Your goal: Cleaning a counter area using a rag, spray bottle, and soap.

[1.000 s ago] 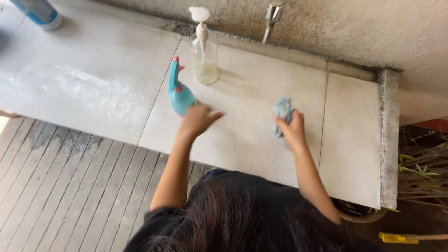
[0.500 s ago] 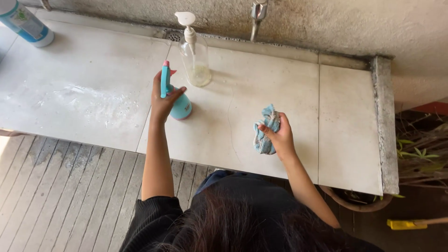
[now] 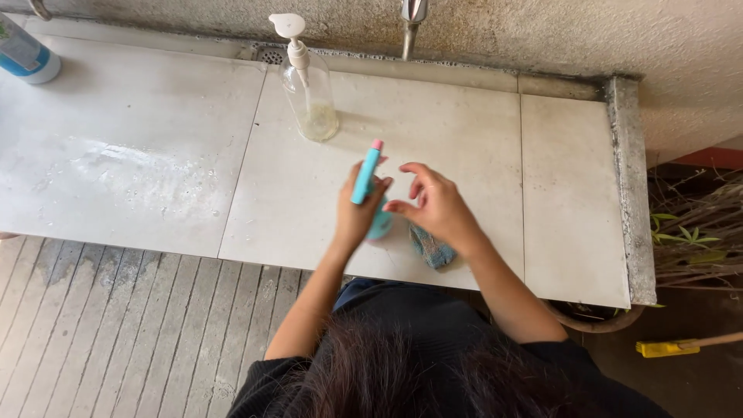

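Tiled counter [image 3: 155, 155] | pump bottle [image 3: 309, 93] nearly empty | left hand [image 3: 357, 213] grip clenched on teal bottle [image 3: 368, 182]

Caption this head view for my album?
Left hand grips a teal spray bottle; right hand hovers over a blue cloth.

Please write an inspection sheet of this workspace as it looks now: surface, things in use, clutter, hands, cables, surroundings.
Surface: pale tiled counter, wet patches on its left part.
Things in use: teal spray bottle with pink tip, upright; blue cloth lying on the counter.
Clutter: clear pump bottle, nearly empty; blue-and-white container at the far left edge.
Hands: left hand grips the spray bottle; right hand open, above the cloth.
Cables: nothing seen.
Surroundings: metal tap on a rough wall, drain grate, wooden decking, dry plants, yellow tool.
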